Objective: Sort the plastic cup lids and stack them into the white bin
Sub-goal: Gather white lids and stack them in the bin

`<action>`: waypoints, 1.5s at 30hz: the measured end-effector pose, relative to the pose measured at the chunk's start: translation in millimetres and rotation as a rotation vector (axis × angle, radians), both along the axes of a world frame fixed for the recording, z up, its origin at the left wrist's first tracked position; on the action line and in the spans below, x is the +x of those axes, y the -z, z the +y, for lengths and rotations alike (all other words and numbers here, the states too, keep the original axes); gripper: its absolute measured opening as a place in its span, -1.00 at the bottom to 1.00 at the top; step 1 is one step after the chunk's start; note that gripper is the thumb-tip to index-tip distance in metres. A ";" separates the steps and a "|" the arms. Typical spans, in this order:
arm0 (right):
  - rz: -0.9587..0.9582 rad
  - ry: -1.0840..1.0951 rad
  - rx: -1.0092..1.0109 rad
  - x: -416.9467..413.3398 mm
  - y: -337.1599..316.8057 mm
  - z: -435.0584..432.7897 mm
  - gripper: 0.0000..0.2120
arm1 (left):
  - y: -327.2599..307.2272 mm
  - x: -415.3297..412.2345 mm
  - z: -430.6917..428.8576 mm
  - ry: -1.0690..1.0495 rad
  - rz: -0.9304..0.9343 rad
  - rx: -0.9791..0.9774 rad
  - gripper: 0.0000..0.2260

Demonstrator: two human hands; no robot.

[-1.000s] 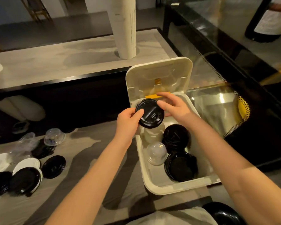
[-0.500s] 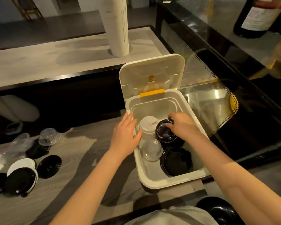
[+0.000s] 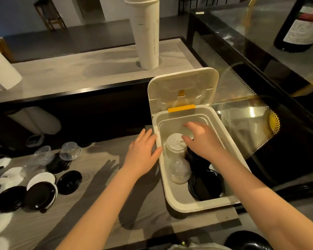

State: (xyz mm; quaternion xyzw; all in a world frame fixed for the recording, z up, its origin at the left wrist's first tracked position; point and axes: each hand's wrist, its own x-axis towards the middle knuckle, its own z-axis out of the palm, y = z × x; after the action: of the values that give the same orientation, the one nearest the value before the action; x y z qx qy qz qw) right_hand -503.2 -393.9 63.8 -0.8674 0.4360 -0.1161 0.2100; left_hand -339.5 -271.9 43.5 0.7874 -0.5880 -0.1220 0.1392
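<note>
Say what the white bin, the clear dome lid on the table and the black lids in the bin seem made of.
White bin: likely moulded plastic, matt; rounded rim, one even colour.
Clear dome lid: thin glossy plastic; see-through with highlights.
Black lids: probably thin plastic, semi-gloss; their rims catch the light.

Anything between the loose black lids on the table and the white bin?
Nothing visible on the tabletop between the nearest black lid and the white bin; its cover is up. The left hand rests against the bin's left wall; the right hand covers the black stack inside.
</note>
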 end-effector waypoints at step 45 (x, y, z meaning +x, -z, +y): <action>0.230 -0.256 0.315 354.8 133.0 240.5 -0.31 | 90.1 323.1 259.2 -0.331 0.142 0.150 -0.53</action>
State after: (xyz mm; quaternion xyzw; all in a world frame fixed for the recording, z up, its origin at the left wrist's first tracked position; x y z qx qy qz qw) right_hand -148.4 -153.3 -69.2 -0.8796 0.3563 0.0803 0.3047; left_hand -16.4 -12.7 -46.6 0.8710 -0.4282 -0.1963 0.1395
